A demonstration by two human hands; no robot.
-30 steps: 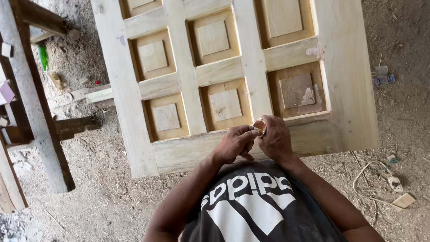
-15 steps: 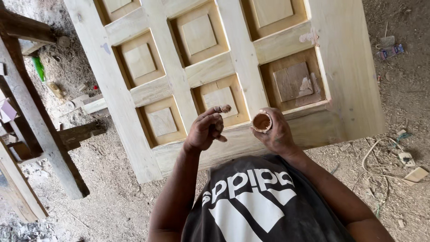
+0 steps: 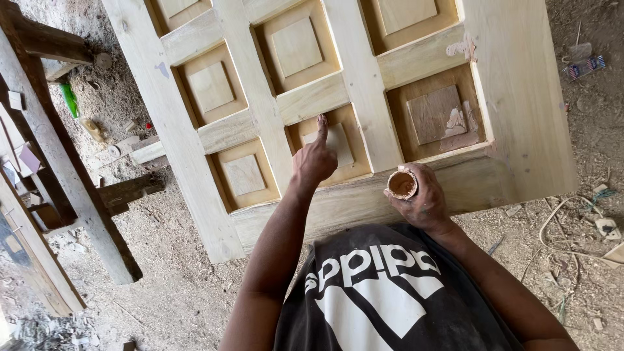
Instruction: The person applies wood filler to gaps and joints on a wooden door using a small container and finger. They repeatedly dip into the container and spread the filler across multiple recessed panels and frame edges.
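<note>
A: Item one, the panelled door (image 3: 325, 97)?
B: Pale bare wood, lying flat and raised off the ground, rows of recessed square panels. Sawdust-strewn earth floor (image 3: 162, 286) under and around it.

A: Left hand (image 3: 314, 159)?
B: Forefinger out, tip pressed to the upper edge of the raised square in the middle panel of the nearest row. Other fingers curled in; the grip holds nothing.

A: Right hand (image 3: 422, 201)?
B: Grip clamped round a small round pot (image 3: 402, 184) of brownish-pink paste, mouth upward, held over the door's near rail, just right of the left hand.

A: Condition of work, as judged?
B: Partly done. The right-hand panel (image 3: 437, 114) of the near row carries pale smears of paste on its raised square and lower corner; one more dab (image 3: 463, 47) sits on the rail above it. The panel under the finger looks only now begun. The panel to its left and those in the rows beyond show no paste that I can make out, so most of the door appears untreated.

A: Sundries?
B: Rough timber frame (image 3: 58, 162) at the left; a green bottle (image 3: 69, 99) on the ground behind it; scraps and loose cord (image 3: 559, 234) on the floor at the right.
</note>
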